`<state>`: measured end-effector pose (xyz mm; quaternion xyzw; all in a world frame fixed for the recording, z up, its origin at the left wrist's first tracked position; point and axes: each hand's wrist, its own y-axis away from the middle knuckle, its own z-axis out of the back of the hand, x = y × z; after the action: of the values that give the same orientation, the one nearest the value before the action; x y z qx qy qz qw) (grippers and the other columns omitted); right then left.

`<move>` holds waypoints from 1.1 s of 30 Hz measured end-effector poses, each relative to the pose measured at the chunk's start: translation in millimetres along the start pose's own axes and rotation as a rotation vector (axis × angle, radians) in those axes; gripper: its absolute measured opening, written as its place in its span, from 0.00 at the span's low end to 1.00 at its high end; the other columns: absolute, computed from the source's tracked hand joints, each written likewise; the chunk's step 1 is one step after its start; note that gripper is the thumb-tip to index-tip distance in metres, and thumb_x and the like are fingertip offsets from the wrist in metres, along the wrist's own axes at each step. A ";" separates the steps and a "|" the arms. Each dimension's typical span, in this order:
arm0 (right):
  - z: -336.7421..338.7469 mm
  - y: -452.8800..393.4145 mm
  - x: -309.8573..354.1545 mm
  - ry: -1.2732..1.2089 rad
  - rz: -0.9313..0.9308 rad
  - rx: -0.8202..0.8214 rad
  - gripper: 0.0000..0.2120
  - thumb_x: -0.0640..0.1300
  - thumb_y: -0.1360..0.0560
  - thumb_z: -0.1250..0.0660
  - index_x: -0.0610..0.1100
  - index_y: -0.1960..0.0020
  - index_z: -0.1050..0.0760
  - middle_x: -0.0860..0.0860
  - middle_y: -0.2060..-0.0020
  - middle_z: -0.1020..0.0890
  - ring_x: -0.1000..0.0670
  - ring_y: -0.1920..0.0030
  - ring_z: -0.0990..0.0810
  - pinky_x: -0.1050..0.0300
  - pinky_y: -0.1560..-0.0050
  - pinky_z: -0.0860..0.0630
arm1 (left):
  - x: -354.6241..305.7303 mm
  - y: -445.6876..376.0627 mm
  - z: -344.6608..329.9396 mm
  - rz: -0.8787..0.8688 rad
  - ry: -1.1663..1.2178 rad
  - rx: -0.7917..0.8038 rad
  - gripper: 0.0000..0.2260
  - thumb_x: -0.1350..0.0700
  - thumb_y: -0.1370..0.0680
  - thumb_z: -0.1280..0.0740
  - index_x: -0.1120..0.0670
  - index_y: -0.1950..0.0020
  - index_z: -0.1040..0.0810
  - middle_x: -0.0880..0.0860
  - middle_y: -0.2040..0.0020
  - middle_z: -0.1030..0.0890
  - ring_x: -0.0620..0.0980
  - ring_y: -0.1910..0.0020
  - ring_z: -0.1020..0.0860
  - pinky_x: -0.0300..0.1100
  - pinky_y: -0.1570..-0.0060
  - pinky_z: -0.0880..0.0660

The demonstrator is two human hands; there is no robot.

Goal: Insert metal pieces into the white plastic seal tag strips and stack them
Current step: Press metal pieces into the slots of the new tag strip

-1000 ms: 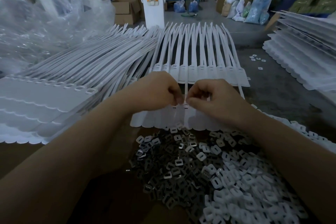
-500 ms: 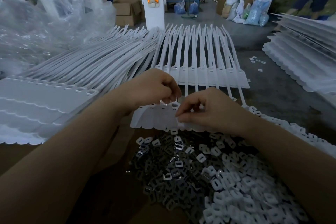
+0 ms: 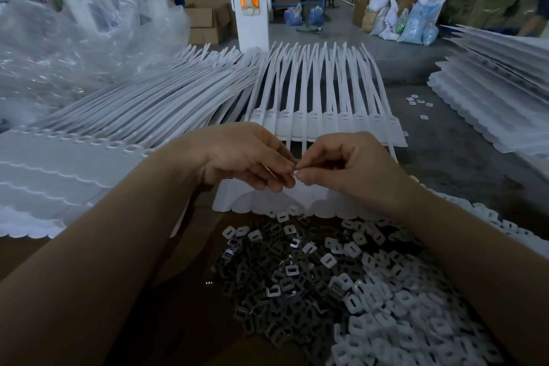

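A sheet of joined white seal tag strips (image 3: pixel 300 200) lies in front of me, its scalloped edge toward a heap of small metal pieces (image 3: pixel 276 285) and white plastic caps (image 3: pixel 383 315). Both hands hover just above this sheet. My left hand (image 3: pixel 243 156) has curled fingers, and its fingertips meet those of my right hand (image 3: pixel 344 163). Between the touching tips something small is pinched, too hidden to make out. A second strip sheet (image 3: pixel 326 125) lies just beyond, tails fanning away.
A tall stack of strip sheets (image 3: pixel 74 163) fills the left side, with clear plastic bags (image 3: pixel 74 44) behind it. Another stack (image 3: pixel 493 104) sits at the right. A white post (image 3: pixel 248 9) stands beyond. Loose caps (image 3: pixel 419 102) dot the grey surface.
My right hand rose from the sheet's edge to meet the left hand's fingertips. The left hand shifted slightly right and lifted off the slots.
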<state>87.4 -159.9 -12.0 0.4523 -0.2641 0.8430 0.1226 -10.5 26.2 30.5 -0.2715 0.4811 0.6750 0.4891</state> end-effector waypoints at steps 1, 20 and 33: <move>-0.1 -0.2 -0.4 0.003 0.005 -0.017 0.04 0.39 0.30 0.24 0.43 0.55 0.17 0.50 0.61 0.14 0.50 0.59 0.15 0.56 0.54 0.18 | -0.1 0.4 0.5 0.002 0.001 0.000 0.04 0.58 0.23 0.31 0.55 0.50 0.17 0.54 0.55 0.14 0.45 0.61 0.17 0.34 0.65 0.24; -3.7 1.2 -1.4 0.113 -0.082 -0.112 0.00 0.44 0.26 0.27 0.48 0.56 0.18 0.52 0.64 0.16 0.60 0.65 0.21 0.68 0.62 0.25 | -5.8 5.0 -8.9 -0.063 -0.091 -0.205 0.04 0.58 0.28 0.26 0.58 0.56 0.15 0.53 0.60 0.14 0.44 0.65 0.18 0.31 0.69 0.25; -5.5 -0.6 -3.2 0.118 -0.123 -0.175 0.02 0.45 0.26 0.28 0.47 0.57 0.17 0.50 0.64 0.15 0.54 0.65 0.18 0.62 0.62 0.22 | -0.1 -0.1 -10.0 -0.131 -0.053 -0.277 0.04 0.55 0.26 0.26 0.55 0.56 0.16 0.50 0.61 0.14 0.41 0.65 0.17 0.30 0.67 0.24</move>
<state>85.6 -156.2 -16.9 0.4048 -0.3007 0.8328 0.2284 -11.3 17.0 26.6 -0.3495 0.3516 0.7084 0.5025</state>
